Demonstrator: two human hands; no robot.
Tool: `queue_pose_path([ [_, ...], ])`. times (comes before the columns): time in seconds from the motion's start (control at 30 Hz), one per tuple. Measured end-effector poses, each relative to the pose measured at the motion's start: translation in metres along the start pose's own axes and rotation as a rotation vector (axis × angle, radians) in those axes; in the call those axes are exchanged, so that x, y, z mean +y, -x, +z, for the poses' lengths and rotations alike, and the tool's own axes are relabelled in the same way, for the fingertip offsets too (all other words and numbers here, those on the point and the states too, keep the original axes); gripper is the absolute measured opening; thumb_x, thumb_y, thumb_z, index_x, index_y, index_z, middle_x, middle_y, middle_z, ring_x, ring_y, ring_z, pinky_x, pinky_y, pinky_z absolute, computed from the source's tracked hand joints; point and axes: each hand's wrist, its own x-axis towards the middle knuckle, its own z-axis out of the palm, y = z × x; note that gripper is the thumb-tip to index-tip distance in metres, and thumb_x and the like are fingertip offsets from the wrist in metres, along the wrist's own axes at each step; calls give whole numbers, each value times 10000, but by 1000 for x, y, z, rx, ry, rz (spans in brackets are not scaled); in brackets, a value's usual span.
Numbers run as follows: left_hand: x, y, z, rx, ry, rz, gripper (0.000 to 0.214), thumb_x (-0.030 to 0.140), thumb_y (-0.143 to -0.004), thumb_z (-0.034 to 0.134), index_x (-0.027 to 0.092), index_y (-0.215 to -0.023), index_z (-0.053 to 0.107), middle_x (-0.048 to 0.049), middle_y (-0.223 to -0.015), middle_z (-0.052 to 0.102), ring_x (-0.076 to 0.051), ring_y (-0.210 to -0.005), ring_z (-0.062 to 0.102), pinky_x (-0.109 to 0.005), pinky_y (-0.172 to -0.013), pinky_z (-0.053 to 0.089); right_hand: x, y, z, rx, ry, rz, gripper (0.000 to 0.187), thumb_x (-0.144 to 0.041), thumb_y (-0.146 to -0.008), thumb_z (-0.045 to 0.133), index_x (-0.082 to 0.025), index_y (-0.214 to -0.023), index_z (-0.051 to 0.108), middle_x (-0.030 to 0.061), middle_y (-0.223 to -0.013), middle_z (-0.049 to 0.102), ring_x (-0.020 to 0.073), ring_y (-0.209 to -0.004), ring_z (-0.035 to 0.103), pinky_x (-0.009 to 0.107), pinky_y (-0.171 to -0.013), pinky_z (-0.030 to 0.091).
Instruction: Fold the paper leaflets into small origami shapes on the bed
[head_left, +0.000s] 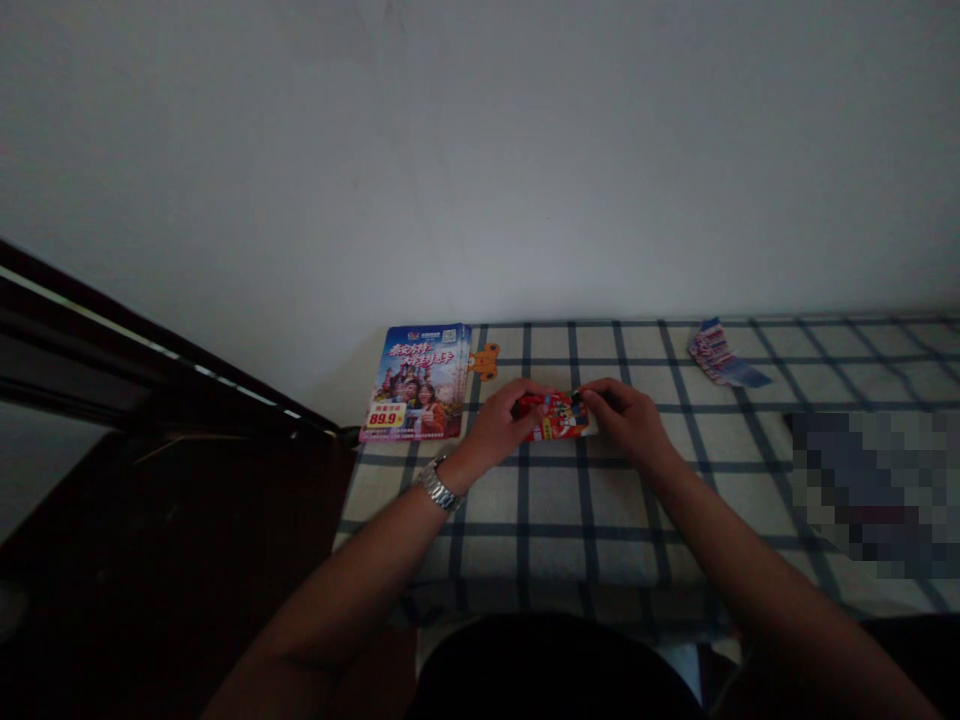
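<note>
A small red packet with printed cartoon-like figures (556, 416) is held over the checked cloth. My left hand (506, 415), with a metal watch (441, 484) on its wrist, is closed on the packet's left end. At the packet's upper right edge, the fingers of my right hand (626, 412) pinch together on it. What lies under the fingertips is hidden. Left of my left hand lies a stack of printed flyers (415, 385), and an orange bear-shaped piece (484, 361) pokes out from its right side.
The blue-and-white checked cloth (555, 510) covers the table up to the pale wall (570, 180). A crumpled printed strip (724, 357) lies at the back right. A blurred-out patch (874, 495) covers something at the right. Dark floor shows beyond the table's left edge.
</note>
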Motion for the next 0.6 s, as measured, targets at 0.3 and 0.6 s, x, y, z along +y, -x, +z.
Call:
queue_pose_path([
  [0.3, 3, 2, 5, -14, 36, -27, 206, 336, -996, 632, 220, -1161, 670, -42, -1165, 745, -204, -1063, 708, -347, -977, 551, -1, 4, 10, 40, 71, -33, 258, -474, -989, 568, -232, -978, 655, 35, -865, 723, 207, -769, 691, 331, -700, 553],
  [0.6, 12, 5, 5, -74, 88, -7, 187, 358, -1000, 610, 203, -1105, 622, -31, -1023, 714, -172, -939, 690, -287, -845, 546, -5, 5, 6, -15, 127, -61, 221, -418, -981, 590, -218, -962, 684, 32, -849, 731, 189, -751, 683, 310, -701, 549],
])
